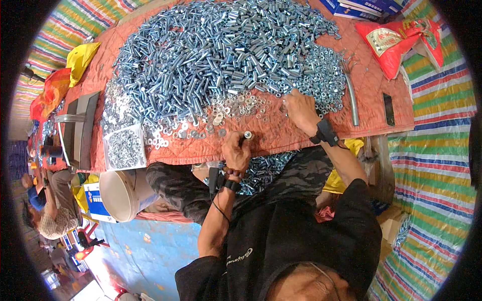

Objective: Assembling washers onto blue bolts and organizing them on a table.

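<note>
My left hand (236, 153) is closed round an expansion bolt (247, 135) at the table's near edge; its round end, with a washer-like ring, points up between thumb and fingers. Farther right, my right hand (302, 111) rests low over the cloth with its fingertips pinched together beside the heap of hex nuts (326, 75). Something small and shiny shows at those fingertips, too small to name. Flat washers (236, 106) lie scattered between the hands and the large mound of metal bolts and sleeves (216, 55).
A white tray (144, 161) of small rings sits at the near left of the red quilted cloth (281, 140). On the right lie a metal tube (353, 100), a dark phone-like slab (388, 109) and a red bag (386, 45). A white bucket (118, 195) stands below; other people work far left.
</note>
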